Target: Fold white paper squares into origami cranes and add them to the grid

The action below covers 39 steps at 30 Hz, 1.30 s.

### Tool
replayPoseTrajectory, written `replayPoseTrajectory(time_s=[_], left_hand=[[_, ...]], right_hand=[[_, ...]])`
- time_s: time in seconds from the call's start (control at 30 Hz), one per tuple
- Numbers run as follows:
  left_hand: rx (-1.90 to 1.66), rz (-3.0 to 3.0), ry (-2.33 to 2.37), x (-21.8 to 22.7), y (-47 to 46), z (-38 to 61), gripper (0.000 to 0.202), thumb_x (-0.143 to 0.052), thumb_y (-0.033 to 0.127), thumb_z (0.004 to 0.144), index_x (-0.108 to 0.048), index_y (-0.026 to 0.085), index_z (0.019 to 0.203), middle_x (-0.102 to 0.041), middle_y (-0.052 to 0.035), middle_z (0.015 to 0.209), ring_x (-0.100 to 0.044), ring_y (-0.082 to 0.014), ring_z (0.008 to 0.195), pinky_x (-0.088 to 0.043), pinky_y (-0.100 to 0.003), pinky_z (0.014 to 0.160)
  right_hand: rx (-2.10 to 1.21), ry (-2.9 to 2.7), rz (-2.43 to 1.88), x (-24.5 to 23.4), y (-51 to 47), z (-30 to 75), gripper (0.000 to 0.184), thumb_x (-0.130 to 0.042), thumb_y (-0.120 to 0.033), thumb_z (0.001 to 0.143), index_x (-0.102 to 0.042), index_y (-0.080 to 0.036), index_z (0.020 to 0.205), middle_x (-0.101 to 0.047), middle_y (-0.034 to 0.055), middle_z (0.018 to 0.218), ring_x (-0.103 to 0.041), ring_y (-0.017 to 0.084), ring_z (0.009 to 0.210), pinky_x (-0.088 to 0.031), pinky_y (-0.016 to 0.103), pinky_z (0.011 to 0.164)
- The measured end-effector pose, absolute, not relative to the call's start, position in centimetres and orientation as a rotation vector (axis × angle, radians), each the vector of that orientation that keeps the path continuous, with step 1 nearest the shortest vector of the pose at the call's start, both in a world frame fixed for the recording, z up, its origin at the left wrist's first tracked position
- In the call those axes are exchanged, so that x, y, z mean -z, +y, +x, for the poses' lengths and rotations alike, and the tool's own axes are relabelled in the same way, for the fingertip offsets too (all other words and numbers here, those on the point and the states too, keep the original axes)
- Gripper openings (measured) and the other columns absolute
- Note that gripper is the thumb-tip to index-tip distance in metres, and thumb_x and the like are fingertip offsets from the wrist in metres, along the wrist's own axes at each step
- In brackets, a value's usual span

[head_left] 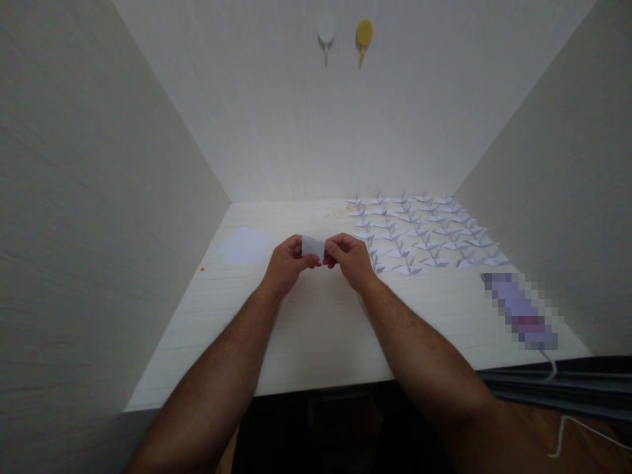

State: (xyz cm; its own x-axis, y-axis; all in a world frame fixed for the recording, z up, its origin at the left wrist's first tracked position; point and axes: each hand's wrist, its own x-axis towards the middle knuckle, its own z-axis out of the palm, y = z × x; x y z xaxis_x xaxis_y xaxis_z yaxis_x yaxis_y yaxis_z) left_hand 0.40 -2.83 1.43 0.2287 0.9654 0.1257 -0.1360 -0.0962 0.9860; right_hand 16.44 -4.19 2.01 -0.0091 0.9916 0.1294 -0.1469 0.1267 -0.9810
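Both my hands meet above the middle of the pale wooden table [316, 342]. My left hand [286, 264] and my right hand [349, 260] each pinch an edge of a small folded piece of white paper [313, 246], held between them just above the tabletop. Fingers of both hands are curled closed on the paper. A flat sheet of pale paper [244, 246] lies on the table to the left of my left hand.
Several folded paper cranes [419, 230] stand in rows on the table's far right. A blurred flat object [521, 309] with a white cable lies at the right front edge. Walls close in left, back and right; two round hooks [345, 33] hang on the back wall.
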Motion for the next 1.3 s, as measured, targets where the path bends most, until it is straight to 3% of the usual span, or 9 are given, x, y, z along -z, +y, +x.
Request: replayPoseTrajectory(time_s=[0.13, 0.27, 0.5, 0.63, 0.73, 1.1, 1.3], left_hand=[[-1.158, 1.309, 0.919, -1.5, -2.9, 0.5, 0.030, -0.080, 0.023, 0.063, -0.062, 0.015, 0.086, -0.071, -0.0024, 0.072, -0.063, -0.0136, 0.061, -0.049, -0.028, 0.060], [-1.174, 1.347, 0.996, -1.7, -3.0, 0.7, 0.026, -0.078, 0.024, 0.065, -0.063, 0.015, 0.084, -0.070, -0.0025, 0.070, -0.063, -0.0139, 0.059, -0.048, -0.027, 0.058], [-1.192, 1.367, 1.027, -2.2, -3.4, 1.1, 0.024, -0.079, 0.029, 0.067, -0.065, 0.015, 0.081, -0.070, -0.0040, 0.069, -0.065, -0.0159, 0.061, -0.049, -0.027, 0.056], [-1.306, 1.360, 1.097, -2.4, -3.2, 1.0, 0.017, -0.072, 0.030, 0.072, -0.066, 0.016, 0.068, -0.062, 0.0005, 0.057, -0.056, -0.0110, 0.052, -0.044, -0.024, 0.051], [-1.361, 1.331, 1.172, -2.4, -3.0, 0.7, 0.014, -0.074, 0.027, 0.069, -0.067, 0.016, 0.066, -0.058, 0.0026, 0.052, -0.050, -0.0094, 0.048, -0.039, -0.022, 0.048], [-1.293, 1.115, 1.137, -1.9, -2.8, 1.1, 0.017, -0.074, 0.028, 0.064, -0.066, 0.014, 0.062, -0.060, -0.0010, 0.053, -0.054, -0.0121, 0.048, -0.047, -0.026, 0.048], [-1.284, 0.999, 1.110, -2.3, -2.9, 1.2, 0.018, -0.072, 0.025, 0.061, -0.059, 0.015, 0.054, -0.054, 0.0015, 0.048, -0.049, -0.0099, 0.043, -0.046, -0.025, 0.044]], right_hand=[[-1.068, -1.195, -1.034, -1.8, -4.1, 16.2, 0.022, -0.066, -0.035, 0.074, -0.053, -0.022, 0.085, -0.061, -0.0056, 0.059, -0.058, 0.011, 0.050, -0.045, 0.022, 0.047], [-1.031, -1.280, -1.056, -1.5, -4.1, 16.2, 0.010, -0.061, -0.027, 0.071, -0.057, -0.021, 0.078, -0.061, -0.0043, 0.060, -0.058, 0.011, 0.053, -0.048, 0.024, 0.052], [-0.941, -1.338, -1.202, -1.6, -4.2, 16.3, 0.020, -0.066, -0.039, 0.073, -0.061, -0.020, 0.076, -0.062, -0.0015, 0.063, -0.055, 0.011, 0.053, -0.046, 0.024, 0.051], [-0.915, -1.342, -1.231, -1.4, -4.0, 16.3, 0.021, -0.064, -0.040, 0.075, -0.058, -0.020, 0.071, -0.058, -0.0026, 0.059, -0.052, 0.011, 0.052, -0.042, 0.024, 0.051], [-0.908, -1.373, -1.235, -1.2, -4.0, 16.4, 0.020, -0.065, -0.039, 0.075, -0.059, -0.020, 0.072, -0.055, -0.0038, 0.058, -0.050, 0.011, 0.052, -0.040, 0.023, 0.050], [-0.878, -1.370, -1.184, -0.8, -4.1, 16.3, 0.020, -0.069, -0.036, 0.075, -0.074, -0.019, 0.085, -0.062, -0.0025, 0.061, -0.053, 0.011, 0.055, -0.044, 0.024, 0.054], [-0.760, -1.441, -1.044, 0.2, -4.1, 16.2, 0.016, -0.068, -0.030, 0.078, -0.078, -0.024, 0.089, -0.075, 0.0018, 0.083, -0.066, 0.015, 0.071, -0.053, 0.028, 0.067]])
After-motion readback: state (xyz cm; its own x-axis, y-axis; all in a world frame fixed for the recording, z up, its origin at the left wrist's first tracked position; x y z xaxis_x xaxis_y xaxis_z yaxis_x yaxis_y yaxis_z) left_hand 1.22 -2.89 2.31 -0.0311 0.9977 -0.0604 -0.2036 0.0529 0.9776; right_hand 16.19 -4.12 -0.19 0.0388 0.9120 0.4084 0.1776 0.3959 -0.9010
